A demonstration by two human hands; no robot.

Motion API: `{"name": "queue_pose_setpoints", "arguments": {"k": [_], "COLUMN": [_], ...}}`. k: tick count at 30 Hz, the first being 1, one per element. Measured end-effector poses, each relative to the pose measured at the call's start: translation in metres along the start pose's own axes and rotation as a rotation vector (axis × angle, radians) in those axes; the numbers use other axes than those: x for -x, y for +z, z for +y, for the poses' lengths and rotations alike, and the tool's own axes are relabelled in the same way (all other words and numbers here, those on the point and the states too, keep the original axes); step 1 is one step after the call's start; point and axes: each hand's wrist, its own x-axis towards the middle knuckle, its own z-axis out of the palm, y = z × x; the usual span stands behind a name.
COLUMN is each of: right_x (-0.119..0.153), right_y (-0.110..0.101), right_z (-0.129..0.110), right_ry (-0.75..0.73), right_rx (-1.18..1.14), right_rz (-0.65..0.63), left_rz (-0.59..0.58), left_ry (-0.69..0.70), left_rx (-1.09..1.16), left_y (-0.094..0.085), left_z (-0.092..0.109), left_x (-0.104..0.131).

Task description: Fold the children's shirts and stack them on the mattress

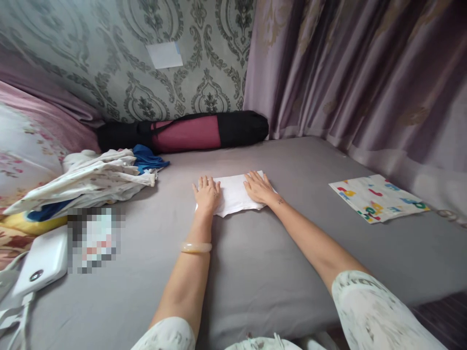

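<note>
A white folded cloth garment [233, 194] lies flat on the grey sheet in front of me. On its left end rests my left hand [207, 193], palm down with the fingers spread. My right hand [259, 187] presses flat on the right end, its fingers also stretched out. Neither hand grips the cloth. Between the hands its middle shows smooth, with a slightly wavy near edge. The ends under my palms are partly hidden.
Off to the right lies a folded white cloth with colourful letters [379, 197]. A heap of clothes [109, 175] sits at the left, with a white power bank [45, 257] and cables nearer me. A black and red long bag [186, 132] lies along the wall.
</note>
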Motion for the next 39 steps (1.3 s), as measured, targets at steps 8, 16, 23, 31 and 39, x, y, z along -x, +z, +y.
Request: {"name": "queue_pose_setpoints", "arguments": {"k": [8, 16, 23, 31, 39], "right_x": [0.008, 0.006, -0.006, 0.01, -0.002], "right_y": [0.005, 0.002, -0.026, -0.035, -0.031], "right_z": [0.02, 0.018, 0.051, 0.071, 0.054], "right_ry": [0.061, 0.063, 0.197, 0.448, 0.494], "right_rx": [-0.008, -0.053, -0.282, -0.28, -0.258], "right_rz": [-0.011, -0.038, 0.031, 0.0, -0.053], "left_rz": [-0.044, -0.09, -0.089, -0.203, -0.192], "left_ry": [-0.055, -0.065, -0.143, -0.361, -0.458], "left_rx": [0.015, 0.052, 0.127, 0.09, 0.443], "left_y": [0.005, 0.004, -0.014, -0.04, -0.035], "left_z": [-0.006, -0.007, -0.022, -0.043, -0.047], "left_x": [0.001, -0.001, -0.009, -0.01, -0.014]}}
